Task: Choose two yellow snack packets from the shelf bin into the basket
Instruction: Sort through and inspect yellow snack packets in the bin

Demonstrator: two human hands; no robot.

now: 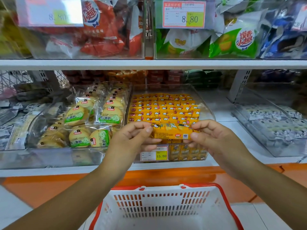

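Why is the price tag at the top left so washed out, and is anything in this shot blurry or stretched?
Head view: glare on the clear bin front bleaches the top-left price tag, while the top-right price tag stays readable. Head view: the yellow packet is fairly sharp; the basket and the left edge look soft. Head view: the wide lens stretches the corners.

Left hand [131, 138] and right hand [216, 140]: bare. Left forearm [74, 193] and right forearm [269, 185]: bare along their whole visible length. Fingernails [149, 129]: short, plain, rounded at the tips.
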